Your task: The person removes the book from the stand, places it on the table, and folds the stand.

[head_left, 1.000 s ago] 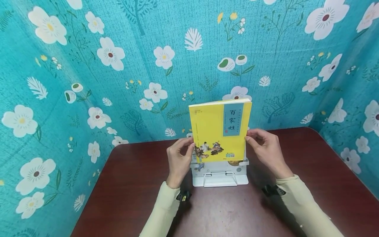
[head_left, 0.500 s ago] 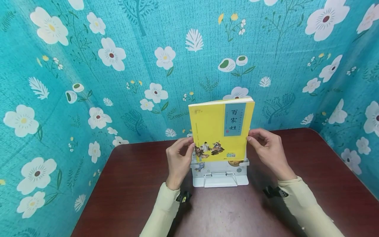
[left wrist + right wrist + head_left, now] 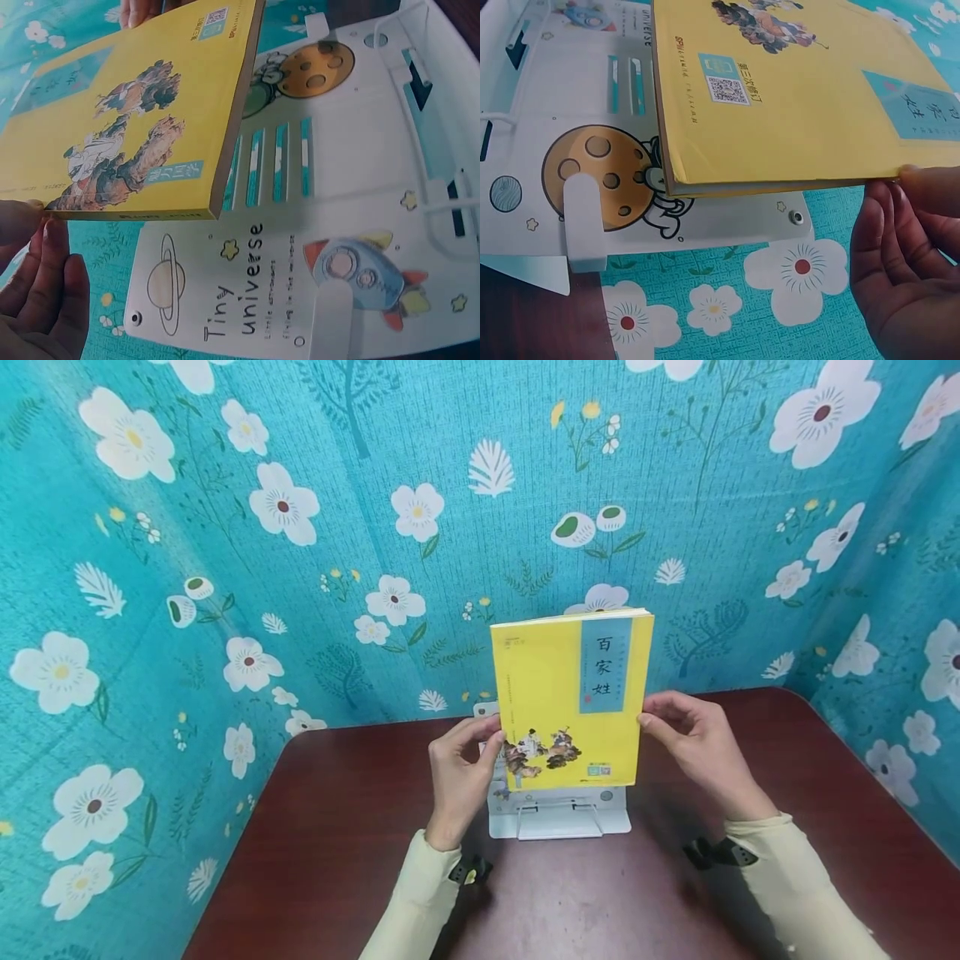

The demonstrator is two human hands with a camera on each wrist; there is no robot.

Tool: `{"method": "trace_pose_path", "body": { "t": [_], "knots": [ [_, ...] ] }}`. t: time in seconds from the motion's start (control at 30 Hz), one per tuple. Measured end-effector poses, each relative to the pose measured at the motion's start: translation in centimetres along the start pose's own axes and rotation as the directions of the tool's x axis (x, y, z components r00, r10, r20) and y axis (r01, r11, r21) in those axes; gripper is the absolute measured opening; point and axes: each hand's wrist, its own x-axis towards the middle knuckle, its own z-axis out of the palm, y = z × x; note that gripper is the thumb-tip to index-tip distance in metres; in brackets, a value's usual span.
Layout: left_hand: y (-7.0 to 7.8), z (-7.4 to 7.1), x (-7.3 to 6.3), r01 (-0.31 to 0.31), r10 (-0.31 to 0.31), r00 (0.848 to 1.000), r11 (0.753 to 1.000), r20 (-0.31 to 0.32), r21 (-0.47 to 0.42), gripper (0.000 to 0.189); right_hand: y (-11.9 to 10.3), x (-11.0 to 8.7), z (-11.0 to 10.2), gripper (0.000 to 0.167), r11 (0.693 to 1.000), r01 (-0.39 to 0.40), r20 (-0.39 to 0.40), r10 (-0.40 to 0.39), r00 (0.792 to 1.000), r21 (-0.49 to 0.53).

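a yellow book (image 3: 558,693) is held upright, slightly tilted, in front of a white stand (image 3: 345,150), its lower edge kept above the stand's foot (image 3: 502,822). its left edge is pinched, below the middle, between the thumb and fingers of the left hand (image 3: 461,772); its right edge is pinched in the same way, a little higher, by the right hand (image 3: 697,747). the front cover is turned toward the head camera, and on it a blue title panel (image 3: 602,667) with dark characters and a group of painted figures (image 3: 562,750) are shown; a square code (image 3: 727,90) is printed near the bottom. the stand's back is pierced by narrow slots and decorated with a rocket (image 3: 367,259), an orange planet (image 3: 626,161) and the lettering "tiny universe" (image 3: 217,315). the stand is set on a dark red-brown table (image 3: 337,810), behind which a teal cloth (image 3: 337,518) patterned with white flowers is hung. both forearms are covered by pale sleeves (image 3: 412,902), and a black strap (image 3: 471,870) is worn at each wrist.
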Motion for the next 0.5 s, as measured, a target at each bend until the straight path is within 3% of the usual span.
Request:
{"method": "trace_pose_path", "body": {
  "t": [0.5],
  "knots": [
    [1.0, 0.3, -0.4, 0.112, -0.102, 0.992, 0.981, 0.071, -0.159, 0.018, 0.6, -1.0, -1.5, 0.028, 0.998, -0.033, 0.055, 0.03, 0.998, 0.059]
  ]
}}
